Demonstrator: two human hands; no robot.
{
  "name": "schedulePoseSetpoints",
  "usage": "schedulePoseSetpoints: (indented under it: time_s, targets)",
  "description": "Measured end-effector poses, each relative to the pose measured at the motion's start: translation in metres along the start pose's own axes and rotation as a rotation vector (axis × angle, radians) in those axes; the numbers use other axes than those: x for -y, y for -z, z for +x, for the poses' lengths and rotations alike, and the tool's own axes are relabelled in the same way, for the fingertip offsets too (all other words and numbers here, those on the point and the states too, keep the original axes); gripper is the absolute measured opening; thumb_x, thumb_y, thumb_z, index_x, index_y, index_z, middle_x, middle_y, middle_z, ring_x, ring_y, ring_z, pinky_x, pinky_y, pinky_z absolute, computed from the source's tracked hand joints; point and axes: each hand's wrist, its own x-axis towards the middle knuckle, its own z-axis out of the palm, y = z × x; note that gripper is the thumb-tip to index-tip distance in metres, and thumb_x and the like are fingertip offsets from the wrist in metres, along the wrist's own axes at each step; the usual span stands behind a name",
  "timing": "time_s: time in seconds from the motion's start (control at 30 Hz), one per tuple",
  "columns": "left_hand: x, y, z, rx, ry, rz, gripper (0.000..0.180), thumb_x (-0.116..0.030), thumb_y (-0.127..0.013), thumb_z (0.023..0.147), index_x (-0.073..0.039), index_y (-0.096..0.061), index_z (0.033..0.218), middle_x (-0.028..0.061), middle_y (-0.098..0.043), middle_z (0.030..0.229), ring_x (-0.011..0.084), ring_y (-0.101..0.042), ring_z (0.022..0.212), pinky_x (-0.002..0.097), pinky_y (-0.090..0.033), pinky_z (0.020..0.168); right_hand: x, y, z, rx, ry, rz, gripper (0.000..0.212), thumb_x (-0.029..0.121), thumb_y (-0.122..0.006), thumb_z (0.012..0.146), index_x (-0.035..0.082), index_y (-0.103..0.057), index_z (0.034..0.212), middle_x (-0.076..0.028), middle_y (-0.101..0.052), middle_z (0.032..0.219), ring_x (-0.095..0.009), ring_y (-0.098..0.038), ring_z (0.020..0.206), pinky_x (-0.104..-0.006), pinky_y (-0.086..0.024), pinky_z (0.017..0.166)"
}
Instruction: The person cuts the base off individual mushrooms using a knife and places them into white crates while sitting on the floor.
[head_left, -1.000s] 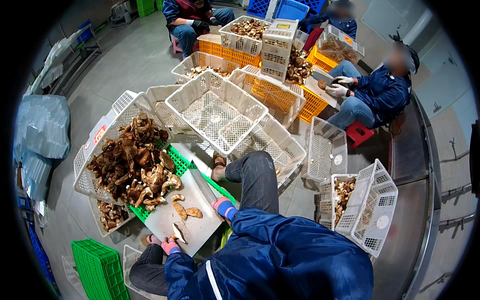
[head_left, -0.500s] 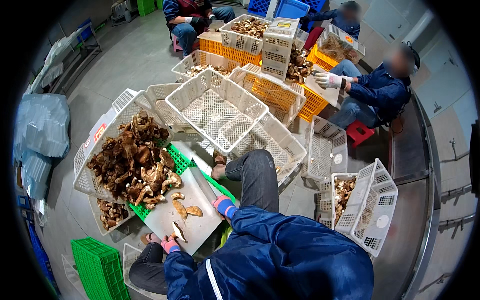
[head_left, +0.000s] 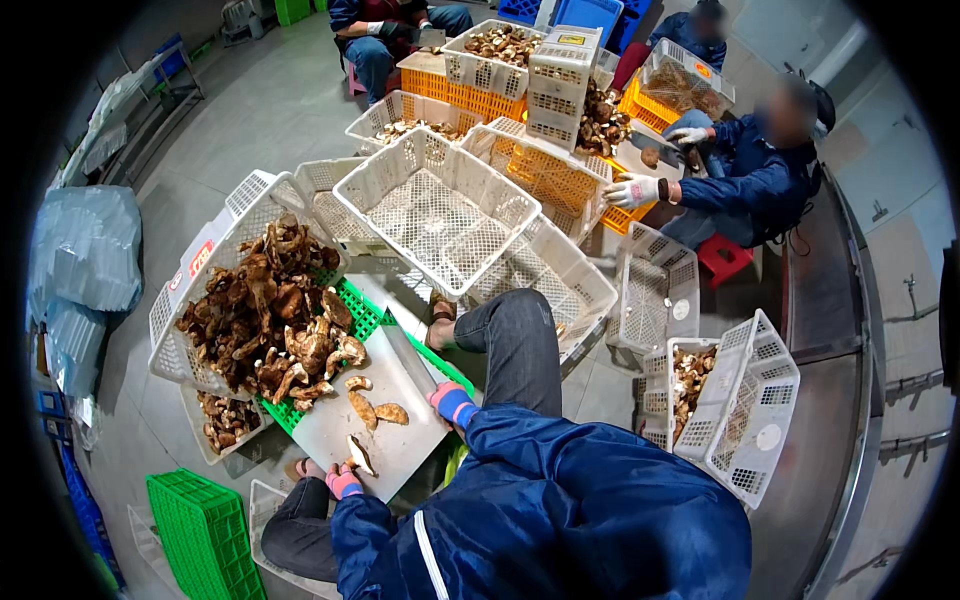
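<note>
My left hand [head_left: 343,481], in a pink glove, is closed at the edge of a cut mushroom [head_left: 360,456] on the white cutting board [head_left: 405,455]; the fingertips are small in view. My right hand [head_left: 452,403], in a pink and blue glove, grips a knife. Its broad knife blade [head_left: 407,358] points away along the board's right side. Several loose mushroom pieces [head_left: 362,408] lie between my hands. Beyond the board, a heap of brown mushrooms [head_left: 265,310] spills from a tilted white crate [head_left: 165,325] onto a green crate [head_left: 358,308].
White crates [head_left: 435,215] stand ahead, one stacked on others. To my right are crates with mushroom pieces [head_left: 690,385]. A green crate [head_left: 200,535] stands at lower left. Co-workers sit across; the nearest person [head_left: 745,175] wears white gloves. Clear plastic-wrapped stacks [head_left: 85,250] lie far left.
The view has shifted slightly. My hands, the knife and the cut mushroom keep nearly the same places on the board. The co-worker at right has moved their gloved hands apart.
</note>
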Motion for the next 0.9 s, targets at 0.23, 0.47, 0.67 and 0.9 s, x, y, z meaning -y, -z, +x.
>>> schedulePoseSetpoints:
  time_s: [0.23, 0.47, 0.67, 0.9]
  targets:
    - [0.000, -0.001, 0.003, 0.001, -0.019, 0.017, 0.035, -0.017, -0.054, 0.069, 0.003, -0.051, 0.098, 0.0181, -0.047, 0.101, 0.0279, -0.045, 0.094, 0.0321, -0.034, 0.083, -0.003, -0.007, 0.004, -0.048, -0.032, 0.126, 0.039, 0.036, -0.045, 0.065, 0.004, -0.059, 0.081, -0.017, -0.057, 0.084, -0.031, -0.054, 0.078, -0.0357, -0.042, 0.073]
    - [0.014, -0.006, 0.010, 0.022, -0.024, -0.004, 0.034, -0.017, -0.055, 0.069, 0.002, -0.052, 0.097, 0.0179, -0.048, 0.100, 0.0276, -0.045, 0.093, 0.0318, -0.035, 0.083, 0.000, -0.002, 0.000, -0.057, 0.033, 0.040, 0.037, 0.036, -0.045, 0.067, 0.003, -0.059, 0.079, -0.018, -0.057, 0.080, -0.031, -0.055, 0.077, -0.0356, -0.043, 0.072]
    - [0.005, -0.003, 0.004, 0.020, 0.010, -0.027, 0.033, -0.014, -0.055, 0.069, 0.002, -0.051, 0.098, 0.0169, -0.047, 0.099, 0.0264, -0.047, 0.090, 0.0308, -0.037, 0.079, 0.002, 0.001, -0.005, -0.029, 0.013, 0.068, 0.036, 0.034, -0.043, 0.068, 0.002, -0.058, 0.079, -0.018, -0.057, 0.078, -0.030, -0.055, 0.076, -0.0357, -0.043, 0.072]
    - [0.002, -0.004, 0.001, 0.005, 0.007, 0.043, 0.033, -0.014, -0.056, 0.069, 0.002, -0.051, 0.097, 0.0160, -0.046, 0.100, 0.0254, -0.046, 0.091, 0.0303, -0.037, 0.080, -0.002, -0.001, -0.003, -0.063, 0.046, 0.078, 0.035, 0.032, -0.046, 0.070, 0.001, -0.057, 0.081, -0.017, -0.058, 0.073, -0.029, -0.057, 0.065, -0.0358, -0.046, 0.064]
